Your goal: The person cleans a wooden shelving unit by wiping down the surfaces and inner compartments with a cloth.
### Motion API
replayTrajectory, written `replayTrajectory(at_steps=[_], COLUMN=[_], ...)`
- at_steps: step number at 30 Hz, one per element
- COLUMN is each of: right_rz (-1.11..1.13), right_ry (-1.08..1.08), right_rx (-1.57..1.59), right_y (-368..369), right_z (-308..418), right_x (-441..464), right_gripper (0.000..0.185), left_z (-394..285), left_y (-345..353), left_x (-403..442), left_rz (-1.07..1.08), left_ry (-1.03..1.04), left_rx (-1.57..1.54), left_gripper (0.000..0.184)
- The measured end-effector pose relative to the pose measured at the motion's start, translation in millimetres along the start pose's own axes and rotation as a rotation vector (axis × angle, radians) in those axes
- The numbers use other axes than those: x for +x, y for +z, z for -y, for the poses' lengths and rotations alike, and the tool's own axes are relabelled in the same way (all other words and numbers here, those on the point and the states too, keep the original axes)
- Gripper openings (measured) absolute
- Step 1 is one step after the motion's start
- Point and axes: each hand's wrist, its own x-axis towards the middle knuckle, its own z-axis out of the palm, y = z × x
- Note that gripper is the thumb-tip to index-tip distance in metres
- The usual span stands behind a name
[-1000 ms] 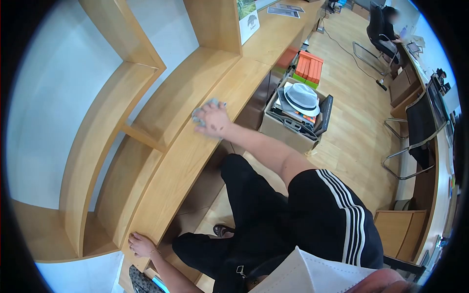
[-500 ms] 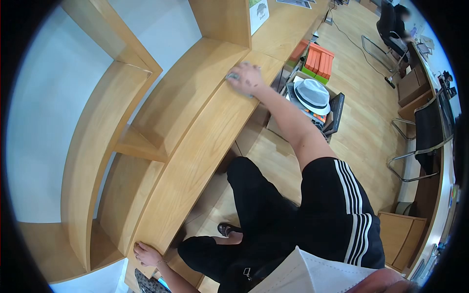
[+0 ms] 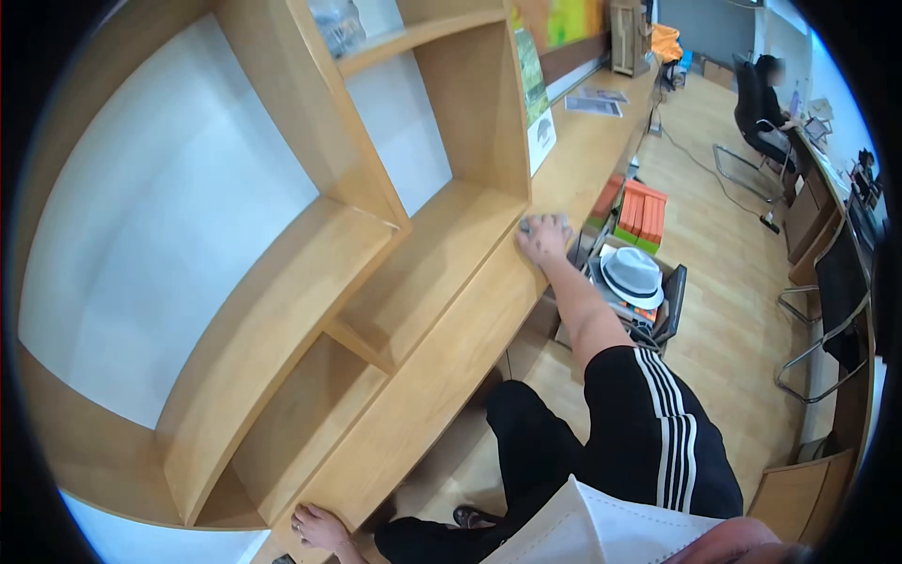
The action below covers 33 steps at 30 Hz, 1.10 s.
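My right hand presses down on the wooden desk top, close to the foot of a shelf upright. Beneath its fingers is a grey cloth, mostly covered by the hand. At the near end of the same desk, my left hand lies by the edge with its fingers apart and nothing visible in it. The wooden shelf unit rises along the back of the desk.
A box by the desk holds a white hat, with orange folders beyond it. Papers lie farther along the desk. A person sits across the room. Black chairs and a floor cable are on the right.
The view has shifted, showing more of the shelf and far room. My right hand is slightly nearer the shelf upright, still on the cloth. My left hand stays at the near desk end.
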Motion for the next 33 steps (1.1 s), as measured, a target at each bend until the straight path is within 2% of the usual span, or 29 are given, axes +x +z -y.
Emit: replayTrajectory(at_steps=[6,9,15,17,21,25,33], right_rz=[0.052,0.029,0.003,0.088,0.117,0.096,0.253], right_ry=[0.094,0.065,-0.158,-0.254,-0.444,-0.682,-0.944], right_rx=[0.023,0.015,0.015,0.076,0.138,0.175,0.308], right_y=[-23.4,-19.2,-19.4,-30.3,-26.3,-35.2,-47.3], right_z=[19.2,29.3,72.9,91.7,126.5,160.6,217.9], right_x=[-50.1,-75.0,-152.1,-179.6,-232.1,-279.6,-352.5], right_gripper=[0.052,0.052,0.051,0.055,0.056,0.058,0.062], left_z=[2.6,4.5,4.7,5.2,1.4,7.6,7.1], left_y=[-1.8,3.9,1.0,-0.2,-5.6,10.8,15.3], left_x=[-0.3,-0.9,-1.9,-3.3,-4.9,-3.6,-4.9], left_rz=[0.000,-0.029,-0.020,-0.020,-0.041,-0.139,-0.227], left_ry=[0.008,0.030,0.036,0.040,0.026,0.045,0.024], left_rx=[-0.012,-0.020,-0.026,-0.024,-0.017,-0.002,-0.004], left_gripper=[0.031,0.031,0.032,0.032,0.031,0.028,0.028])
